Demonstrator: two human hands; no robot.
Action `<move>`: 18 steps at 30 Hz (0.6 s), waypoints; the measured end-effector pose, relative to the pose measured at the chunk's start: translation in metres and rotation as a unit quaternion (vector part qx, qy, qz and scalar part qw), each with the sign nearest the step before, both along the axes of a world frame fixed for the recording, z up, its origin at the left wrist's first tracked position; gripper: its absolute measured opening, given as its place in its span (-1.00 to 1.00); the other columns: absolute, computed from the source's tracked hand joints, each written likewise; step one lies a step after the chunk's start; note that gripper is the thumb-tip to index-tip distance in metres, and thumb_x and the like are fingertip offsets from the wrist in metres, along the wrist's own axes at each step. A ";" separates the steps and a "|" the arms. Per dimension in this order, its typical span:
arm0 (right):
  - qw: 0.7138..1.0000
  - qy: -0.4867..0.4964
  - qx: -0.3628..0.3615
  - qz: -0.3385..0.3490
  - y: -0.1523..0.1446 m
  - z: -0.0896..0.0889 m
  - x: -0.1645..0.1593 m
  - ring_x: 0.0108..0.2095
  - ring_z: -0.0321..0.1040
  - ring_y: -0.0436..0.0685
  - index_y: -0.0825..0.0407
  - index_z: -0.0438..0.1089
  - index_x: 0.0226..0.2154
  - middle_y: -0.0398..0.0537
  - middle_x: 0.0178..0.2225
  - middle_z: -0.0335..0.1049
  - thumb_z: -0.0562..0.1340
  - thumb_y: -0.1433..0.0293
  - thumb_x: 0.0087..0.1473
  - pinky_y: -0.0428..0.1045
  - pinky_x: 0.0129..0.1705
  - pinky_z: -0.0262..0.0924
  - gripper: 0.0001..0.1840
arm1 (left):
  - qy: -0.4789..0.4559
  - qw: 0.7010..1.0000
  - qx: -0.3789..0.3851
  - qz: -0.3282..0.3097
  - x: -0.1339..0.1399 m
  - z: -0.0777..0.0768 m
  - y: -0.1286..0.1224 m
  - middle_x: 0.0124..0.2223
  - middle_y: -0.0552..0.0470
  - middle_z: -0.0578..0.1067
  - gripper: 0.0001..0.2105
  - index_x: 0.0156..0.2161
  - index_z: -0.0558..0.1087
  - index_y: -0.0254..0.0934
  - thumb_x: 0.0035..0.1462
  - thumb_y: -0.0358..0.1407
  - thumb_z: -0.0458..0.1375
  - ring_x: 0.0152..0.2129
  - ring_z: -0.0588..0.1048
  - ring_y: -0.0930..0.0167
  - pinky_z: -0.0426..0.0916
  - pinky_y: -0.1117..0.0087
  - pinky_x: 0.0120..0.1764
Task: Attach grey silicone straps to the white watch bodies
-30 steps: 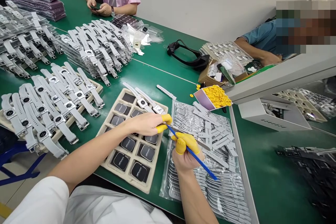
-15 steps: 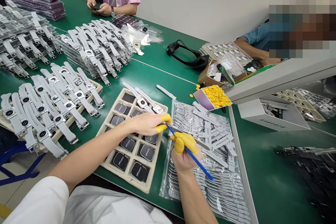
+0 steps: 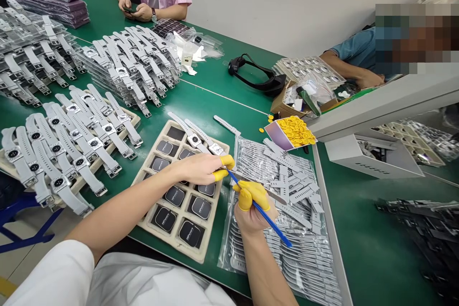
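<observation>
My left hand [image 3: 206,168], with yellow finger cots on thumb and forefinger, is closed above the tray's upper right part. It pinches the end of a grey watch strap [image 3: 278,196], which seems to run behind my other hand; a small metallic bit shows at the fingertips. My right hand [image 3: 255,208], also in yellow cots, grips a slim blue stick tool [image 3: 271,224], its upper tip meeting the left fingertips. Beneath my left arm lies a beige moulded tray [image 3: 201,257] holding black square watch faces [image 3: 190,234]. Two grey-strapped watches [image 3: 194,140] lie across its far end.
A plastic bag of loose grey straps [image 3: 301,248] lies at right. Beyond it stand a box of yellow finger cots [image 3: 297,131] and a black headband device [image 3: 251,74]. Trays of finished-looking watches [image 3: 75,134] fill the left. Two people sit across the green table [image 3: 215,93].
My hands, the blue stick and the strap hold almost the same position. The person at right has shifted slightly; little else differs.
</observation>
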State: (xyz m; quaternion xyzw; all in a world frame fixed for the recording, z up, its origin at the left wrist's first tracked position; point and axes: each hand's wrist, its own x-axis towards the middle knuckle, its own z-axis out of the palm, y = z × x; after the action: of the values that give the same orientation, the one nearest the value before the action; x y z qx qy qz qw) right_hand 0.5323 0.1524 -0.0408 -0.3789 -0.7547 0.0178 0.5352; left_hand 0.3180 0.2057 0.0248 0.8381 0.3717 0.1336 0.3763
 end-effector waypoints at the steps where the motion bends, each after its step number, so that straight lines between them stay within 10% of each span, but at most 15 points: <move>1: 1.000 0.013 0.003 0.000 0.000 0.002 -0.001 -0.41 0.55 0.12 -0.05 0.41 -0.17 -0.10 -0.34 0.54 0.21 0.38 0.36 0.03 -0.39 0.44 -0.95 | 0.002 1.000 0.000 0.000 0.000 0.000 0.000 -0.15 0.00 0.54 -0.82 0.01 0.32 -0.19 0.35 -0.33 -0.03 -0.34 0.45 0.39 0.27 0.38 -0.28; 18: 0.999 0.039 0.007 0.004 0.002 0.010 -0.006 -0.41 0.57 0.13 -0.05 0.47 -0.20 -0.11 -0.38 0.56 0.25 0.36 0.34 0.03 -0.39 0.45 -0.93 | 0.008 1.000 0.001 0.000 0.000 -0.001 0.000 -0.16 0.01 0.53 -0.80 0.01 0.31 -0.18 0.34 -0.33 -0.05 -0.34 0.44 0.38 0.25 0.37 -0.29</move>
State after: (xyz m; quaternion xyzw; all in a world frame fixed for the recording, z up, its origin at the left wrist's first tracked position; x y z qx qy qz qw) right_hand 0.5263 0.1539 -0.0310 -0.3713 -0.7346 0.0292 0.5671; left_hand 0.3177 0.2058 0.0243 0.8396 0.3743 0.1274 0.3726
